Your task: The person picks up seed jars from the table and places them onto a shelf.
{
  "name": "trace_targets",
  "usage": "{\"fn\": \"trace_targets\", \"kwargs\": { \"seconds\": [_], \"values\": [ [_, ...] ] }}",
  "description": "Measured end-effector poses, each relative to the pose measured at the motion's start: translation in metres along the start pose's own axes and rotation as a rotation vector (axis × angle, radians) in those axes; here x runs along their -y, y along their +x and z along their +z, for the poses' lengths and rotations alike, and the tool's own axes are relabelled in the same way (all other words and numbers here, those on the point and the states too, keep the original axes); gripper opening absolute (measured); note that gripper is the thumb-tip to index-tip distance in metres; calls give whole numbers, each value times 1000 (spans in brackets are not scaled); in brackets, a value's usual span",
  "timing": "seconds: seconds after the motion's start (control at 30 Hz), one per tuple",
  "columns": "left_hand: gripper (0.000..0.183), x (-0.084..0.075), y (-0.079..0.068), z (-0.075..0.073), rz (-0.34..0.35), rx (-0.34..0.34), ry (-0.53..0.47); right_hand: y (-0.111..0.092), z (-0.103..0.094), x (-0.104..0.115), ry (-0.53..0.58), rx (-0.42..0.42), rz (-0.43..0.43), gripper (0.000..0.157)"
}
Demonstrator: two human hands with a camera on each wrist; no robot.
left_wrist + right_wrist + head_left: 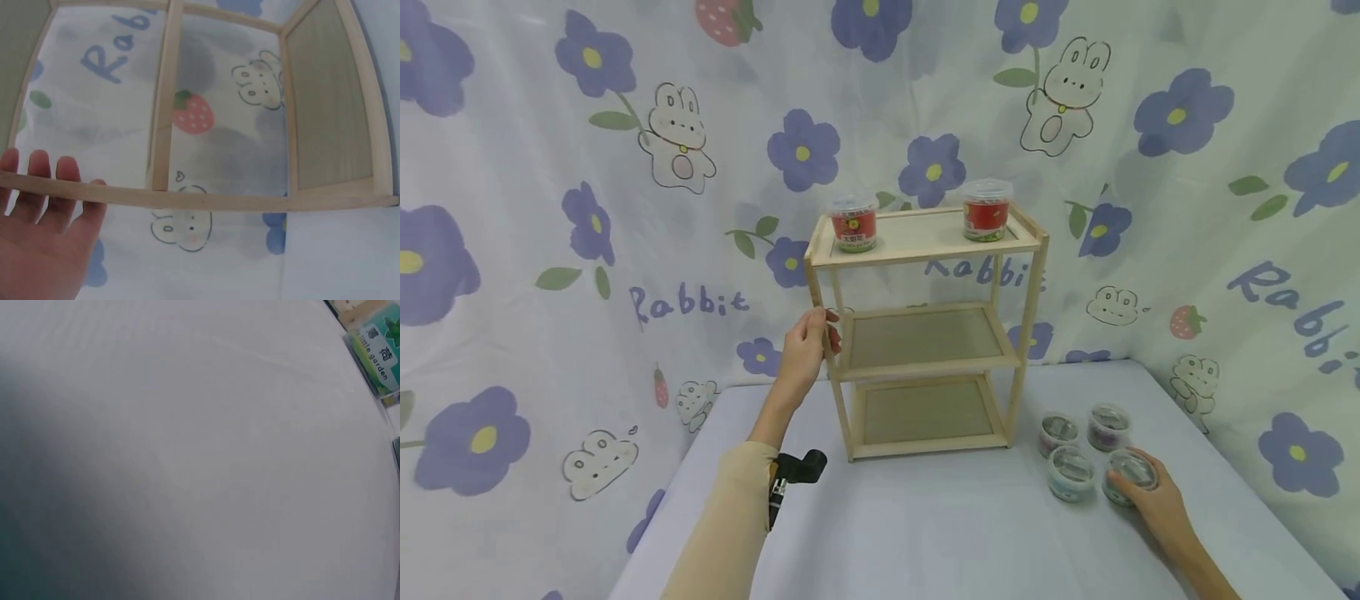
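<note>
A three-tier wooden shelf (pixel 925 367) stands on the white-covered table. My left hand (pixel 808 342) grips its left front post at the height of the middle tier; in the left wrist view the fingers (pixel 67 169) curl behind the wooden post (pixel 219 201). At the right, my right hand (pixel 1161 496) holds a clear-lidded plastic tub (pixel 1131 471) round its side. Three like tubs are close by: one with a pale blue band (pixel 1070 475) and two purplish ones behind. The right wrist view catches a tub with a green-blue label (pixel 375 356) at its corner, and the right hand is mostly out of it.
Two red-labelled tubs stand on the shelf's top tier, one at the left (pixel 854 227) and one at the right (pixel 987 215). A curtain (pixel 737 125) printed with flowers and rabbits hangs behind and beside the table (pixel 925 533).
</note>
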State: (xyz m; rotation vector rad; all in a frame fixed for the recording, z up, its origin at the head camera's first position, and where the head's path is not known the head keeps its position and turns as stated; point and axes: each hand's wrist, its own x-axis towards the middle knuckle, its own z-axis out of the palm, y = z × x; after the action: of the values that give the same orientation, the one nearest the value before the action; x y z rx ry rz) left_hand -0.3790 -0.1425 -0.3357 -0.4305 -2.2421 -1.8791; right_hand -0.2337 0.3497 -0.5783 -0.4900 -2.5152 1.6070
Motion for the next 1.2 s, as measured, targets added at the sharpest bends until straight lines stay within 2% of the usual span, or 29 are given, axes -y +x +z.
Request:
{"fn": "trace_targets", "kwargs": {
  "seconds": [0.2,0.4,0.6,0.87,0.97,1.2],
  "values": [
    [49,5,2,0,10,-9,12,-2,-3,3,0,8,15,91],
    [42,-5,-3,0,-18,4,-18,-3,-6,3,3,-8,-14,85],
    [38,-25,-13,2,-29,7,-16,0,-10,8,9,12,40,90],
    [43,-2,-1,0,-8,-6,-15,1,-16,16,8,-3,20,88],
    [46,1,0,1,9,-14,11,1,-21,24,-7,12,9,90],
    [48,3,-1,1,30,-29,41,2,-29,46,-21,-13,-61,85]
  ]
}}
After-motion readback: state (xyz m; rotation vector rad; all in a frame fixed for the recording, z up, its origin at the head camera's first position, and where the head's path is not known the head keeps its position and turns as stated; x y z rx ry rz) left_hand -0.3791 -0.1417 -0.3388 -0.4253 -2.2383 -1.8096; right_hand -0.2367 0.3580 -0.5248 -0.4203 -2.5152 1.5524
